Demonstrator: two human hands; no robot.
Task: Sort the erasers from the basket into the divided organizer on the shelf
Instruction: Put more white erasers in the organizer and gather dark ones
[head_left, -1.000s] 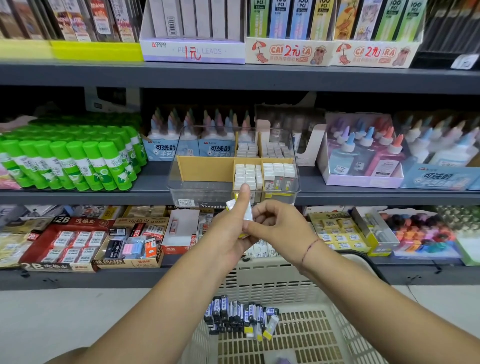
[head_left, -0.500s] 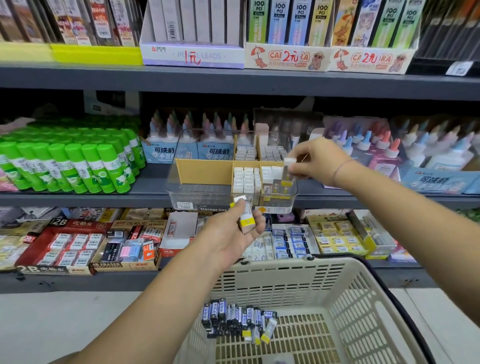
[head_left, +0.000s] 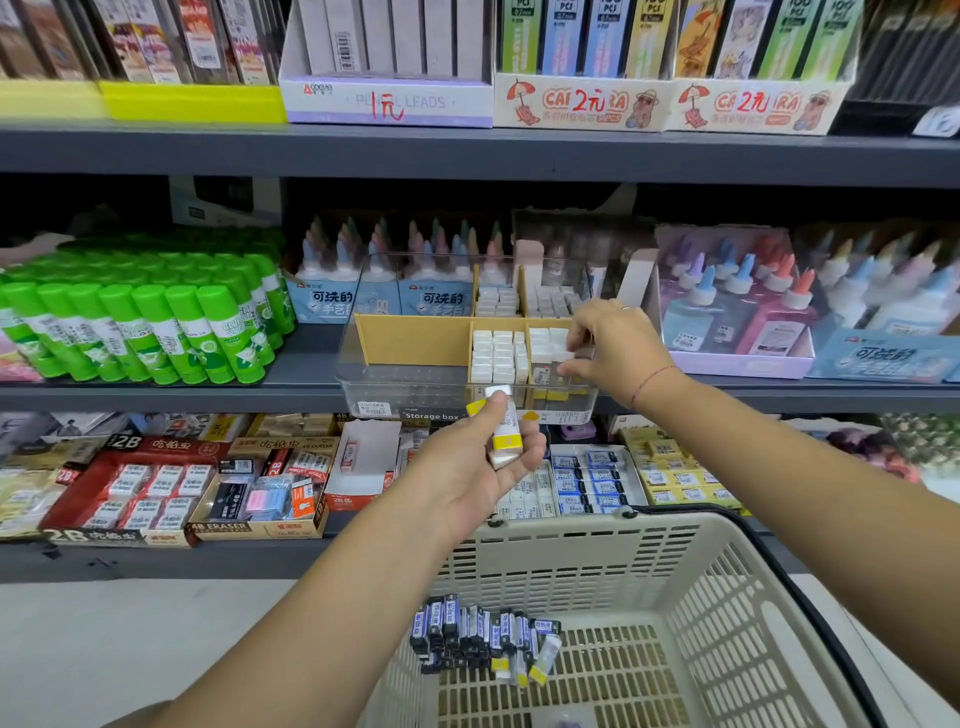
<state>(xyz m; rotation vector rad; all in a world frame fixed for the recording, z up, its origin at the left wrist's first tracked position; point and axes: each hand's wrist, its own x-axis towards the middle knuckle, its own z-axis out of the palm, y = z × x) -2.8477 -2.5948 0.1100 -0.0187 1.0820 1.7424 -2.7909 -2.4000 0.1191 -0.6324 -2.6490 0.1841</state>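
The right hand (head_left: 615, 345) has dipped lower into the clear plastic organizer box with tan dividers (head_left: 405, 382), pinching a small white eraser (head_left: 560, 357) inside it. Just below, the left hand (head_left: 467, 467) grips yellow-sleeved white erasers (head_left: 503, 439). Under it, the beige plastic basket (head_left: 571, 566) holds dark-sleeved erasers (head_left: 478, 634).

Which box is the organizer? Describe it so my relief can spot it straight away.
On the middle shelf, look between the green glue sticks and the pastel-capped glue bottles. The organizer is the clear plastic box with tan cardboard dividers, white erasers upright in its right compartments; unlike the printed cartons around it, it is see-through and labelled Storage box.
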